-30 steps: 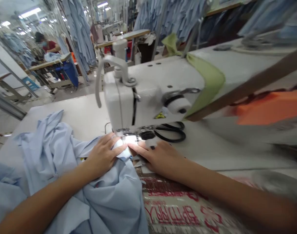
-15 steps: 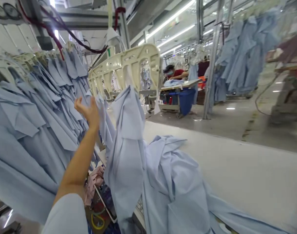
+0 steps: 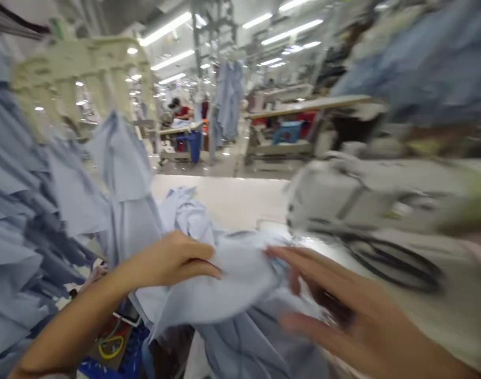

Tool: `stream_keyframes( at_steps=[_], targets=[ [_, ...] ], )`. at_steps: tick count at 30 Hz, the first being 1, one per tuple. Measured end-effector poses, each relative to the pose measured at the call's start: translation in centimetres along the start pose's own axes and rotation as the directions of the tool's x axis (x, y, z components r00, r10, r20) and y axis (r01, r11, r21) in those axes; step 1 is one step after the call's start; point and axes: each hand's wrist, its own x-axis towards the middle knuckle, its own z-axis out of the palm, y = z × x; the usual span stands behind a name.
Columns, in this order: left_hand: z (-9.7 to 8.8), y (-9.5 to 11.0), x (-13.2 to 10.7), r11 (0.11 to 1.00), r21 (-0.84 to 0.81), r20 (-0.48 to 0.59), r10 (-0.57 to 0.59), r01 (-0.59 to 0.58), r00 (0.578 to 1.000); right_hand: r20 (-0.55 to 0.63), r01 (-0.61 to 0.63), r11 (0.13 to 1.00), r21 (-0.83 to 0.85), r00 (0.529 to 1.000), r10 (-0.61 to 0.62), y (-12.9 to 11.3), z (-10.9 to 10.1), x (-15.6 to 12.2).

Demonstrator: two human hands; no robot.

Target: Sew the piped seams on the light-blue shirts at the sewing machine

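My left hand (image 3: 180, 260) is closed, with thumb and fingers pinching the edge of a light blue cloth piece (image 3: 228, 284) over the worktable. On the other side, my right hand (image 3: 343, 305) is smeared by motion, its thumb and fingers apart. Its fingertips are at the far right edge of that cloth; I cannot tell whether they touch it. A dark patch shows under the right palm, too blurred to name. More light blue fabric (image 3: 188, 213) lies bunched behind the left hand. Left of it, a light blue garment piece (image 3: 125, 173) hangs from a cream plastic hanger (image 3: 90, 52).
A blurred sewing machine (image 3: 366, 189) stands on the right of the white worktable (image 3: 232, 195). Hanging blue garments (image 3: 11, 221) crowd the left side. Below lies a yellow loop (image 3: 110, 347). Farther back, a person (image 3: 182, 111) sits at another table beside a blue bin (image 3: 194, 146).
The view has swung right, bringing the sewing machine in. My left hand has come down from beside the hanging garments and now grips cloth. My right hand has entered the view.
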Motion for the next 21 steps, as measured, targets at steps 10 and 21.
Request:
stream_keyframes(
  at_steps=[10, 21],
  targets=[
    [8.7, -0.1, 7.4, 0.975, 0.200, -0.271, 0.154, -0.101, 0.950, -0.085, -0.665, 0.712, 0.226, 0.715, 0.694, 3.7, -2.1, -7.7],
    [12.0, -0.8, 5.2, 0.979, -0.182, -0.156, -0.122, 0.093, 0.980, -0.070, -0.610, 0.661, -0.437, 0.756, 0.651, 7.7, -5.2, -8.3]
  ],
)
